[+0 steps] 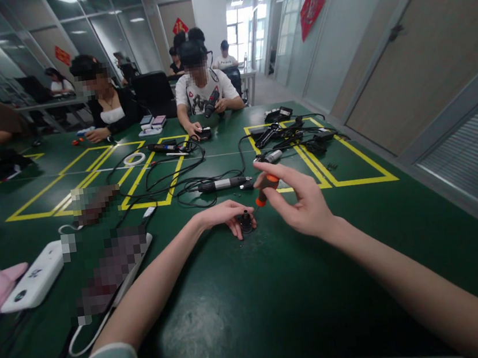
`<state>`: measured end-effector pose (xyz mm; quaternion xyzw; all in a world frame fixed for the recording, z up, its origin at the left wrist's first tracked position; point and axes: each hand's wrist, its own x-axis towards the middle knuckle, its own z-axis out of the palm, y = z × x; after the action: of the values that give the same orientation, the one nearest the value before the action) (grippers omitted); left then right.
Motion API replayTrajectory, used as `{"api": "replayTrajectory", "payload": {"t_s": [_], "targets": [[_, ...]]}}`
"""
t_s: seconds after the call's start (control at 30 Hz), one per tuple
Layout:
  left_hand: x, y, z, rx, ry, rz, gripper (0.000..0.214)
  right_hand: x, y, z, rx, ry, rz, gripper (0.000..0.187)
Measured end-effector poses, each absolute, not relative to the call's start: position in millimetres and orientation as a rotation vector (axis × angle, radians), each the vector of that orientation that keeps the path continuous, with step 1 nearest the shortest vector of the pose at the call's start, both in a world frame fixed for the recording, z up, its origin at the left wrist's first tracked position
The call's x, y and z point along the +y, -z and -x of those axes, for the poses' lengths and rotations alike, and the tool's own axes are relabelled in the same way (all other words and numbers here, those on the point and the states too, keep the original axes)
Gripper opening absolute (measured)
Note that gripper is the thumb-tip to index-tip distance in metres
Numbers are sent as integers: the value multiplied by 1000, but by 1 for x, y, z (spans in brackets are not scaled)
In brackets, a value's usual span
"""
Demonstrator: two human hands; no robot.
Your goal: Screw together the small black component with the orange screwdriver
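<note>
Left hand curls closed round the part, likely to steady it; right of the part, right hand pinches a screwdriver, tip angled toward it.

Orange-black screwdriver, tilted, small black part

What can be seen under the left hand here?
The left hand holds a small black part at the green table. The hand covers the surface directly beneath, so anything there is hidden.
</note>
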<state>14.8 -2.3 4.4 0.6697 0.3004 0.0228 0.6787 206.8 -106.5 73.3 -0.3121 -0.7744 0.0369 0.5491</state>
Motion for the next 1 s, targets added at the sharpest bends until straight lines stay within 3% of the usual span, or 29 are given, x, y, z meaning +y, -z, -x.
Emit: {"api": "replayTrajectory", "payload": {"t_s": [0.23,0.37,0.5,0.67,0.8,1.0], "targets": [[-3,-5,-15,660,-55,-1520,64,-104,-68,-209,-1826,-36,660,19],[-2,-4,-15,656,-55,-1520,61,-106,-70,-206,-1777,124,761,32],[-2,-3,-15,668,-51,-1515,54,-109,-73,-204,-1815,72,744,50],[-3,-5,-14,674,-55,-1520,53,-112,-78,-205,-1853,-73,662,38],[-3,-6,-14,674,-49,-1526,58,-112,-81,-206,-1804,13,714,25],[-2,-4,-14,668,-44,-1526,57,-112,-83,-206,-1825,-35,757,39]]}}
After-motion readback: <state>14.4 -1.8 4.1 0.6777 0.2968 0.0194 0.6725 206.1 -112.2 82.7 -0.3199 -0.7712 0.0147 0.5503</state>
